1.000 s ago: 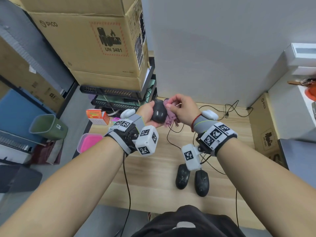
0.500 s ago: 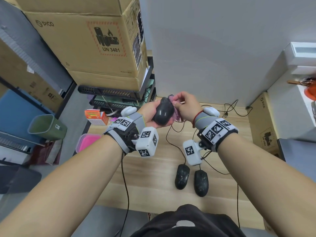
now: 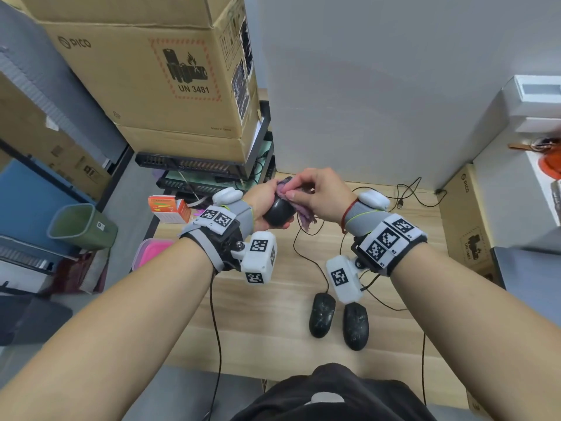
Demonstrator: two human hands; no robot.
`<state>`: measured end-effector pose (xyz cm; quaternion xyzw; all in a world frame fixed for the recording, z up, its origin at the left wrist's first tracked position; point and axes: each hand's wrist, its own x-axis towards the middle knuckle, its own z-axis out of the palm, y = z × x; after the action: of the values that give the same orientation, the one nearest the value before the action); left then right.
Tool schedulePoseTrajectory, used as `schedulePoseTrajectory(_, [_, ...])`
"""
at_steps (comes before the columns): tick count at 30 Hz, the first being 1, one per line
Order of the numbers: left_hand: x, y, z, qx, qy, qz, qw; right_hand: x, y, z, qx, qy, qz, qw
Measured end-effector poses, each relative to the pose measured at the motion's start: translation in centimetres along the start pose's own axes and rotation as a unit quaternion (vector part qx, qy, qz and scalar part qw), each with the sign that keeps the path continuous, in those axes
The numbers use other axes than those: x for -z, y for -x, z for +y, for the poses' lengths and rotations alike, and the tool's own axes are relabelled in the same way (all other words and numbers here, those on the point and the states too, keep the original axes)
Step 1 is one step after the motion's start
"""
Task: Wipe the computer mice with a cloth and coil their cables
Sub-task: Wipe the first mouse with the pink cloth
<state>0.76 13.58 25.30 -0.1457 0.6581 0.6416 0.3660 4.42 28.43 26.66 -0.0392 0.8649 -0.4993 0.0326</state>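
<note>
My left hand (image 3: 263, 202) cups a black computer mouse (image 3: 278, 211) above the far part of the wooden table (image 3: 267, 323). My right hand (image 3: 321, 194) pinches a purple cloth (image 3: 303, 214) and presses it on the top of that mouse. The cloth hangs down below my right palm. The mouse's black cable (image 3: 306, 253) drops loose to the table. Two other black mice (image 3: 322, 319) (image 3: 355, 326) lie side by side near the table's front edge, their cables trailing away uncoiled.
Stacked cardboard boxes (image 3: 158, 74) and network gear (image 3: 194, 165) stand at the back left. A pink-lidded box (image 3: 151, 253) and an orange carton (image 3: 168, 208) sit at the table's left edge. A green bin (image 3: 80, 227) is on the floor. Another cardboard box (image 3: 467, 220) is right.
My right hand has slid the cloth from the mouse's right side up onto its top. My left hand has turned the mouse slightly.
</note>
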Motion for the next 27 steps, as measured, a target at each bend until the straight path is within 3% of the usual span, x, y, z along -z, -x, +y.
schedulePoseTrajectory(4, [-0.8,0.0,-0.5,-0.007,-0.018,-0.022,1.0,0.6,-0.9,0.7,-0.064,-0.008,0.092,0.994])
schedulePoseTrajectory(6, [-1.2,-0.1,-0.5,-0.011,-0.007,-0.02,1.0,0.3,-0.9,0.4,-0.065,0.009,0.101,0.993])
schedulePoseTrajectory(13, [0.1,-0.1,0.4,0.017,0.045,0.005,0.999,-0.7,0.1,-0.7,0.024,0.049,-0.018,0.998])
schedulePoseTrajectory(19, [-0.7,0.3,0.1,-0.001,0.006,-0.02,1.0,0.5,-1.0,-0.4,-0.063,0.024,0.098,0.993])
schedulePoseTrajectory(27, [0.2,0.2,1.0,0.013,0.062,-0.001,0.998,-0.8,-0.1,-0.7,0.025,0.017,-0.029,0.999])
